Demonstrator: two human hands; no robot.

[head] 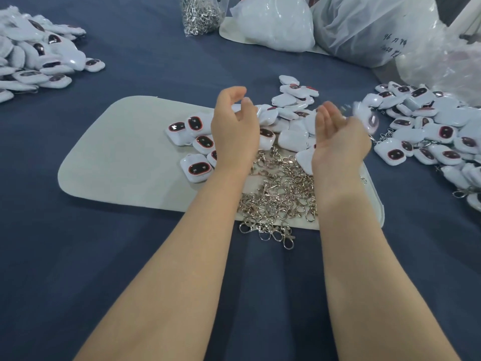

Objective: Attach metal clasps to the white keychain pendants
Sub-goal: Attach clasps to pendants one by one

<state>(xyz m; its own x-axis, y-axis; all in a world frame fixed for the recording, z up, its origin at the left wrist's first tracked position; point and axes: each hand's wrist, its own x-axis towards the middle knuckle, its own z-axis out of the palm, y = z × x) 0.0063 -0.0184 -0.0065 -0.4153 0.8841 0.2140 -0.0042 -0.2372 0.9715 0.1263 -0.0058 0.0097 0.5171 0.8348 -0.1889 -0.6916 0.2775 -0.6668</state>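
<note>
Head view — left hand (234, 128), right hand (338, 136) hovering, fingers loose, empty; clasped pendants (429, 131) lying right (centre pendants (289, 136), clasps (281, 194) waiting).

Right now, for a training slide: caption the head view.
Left hand and right hand hover over metal clasps and white pendants on a mat.

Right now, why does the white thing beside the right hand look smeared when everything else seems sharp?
Head view: the pendant beside the right hand is motion-blurred and seems to be in mid-air. Head view: the clasp pile and mat are sharp. Head view: the light is soft and even, with glare on the plastic bags.
</note>
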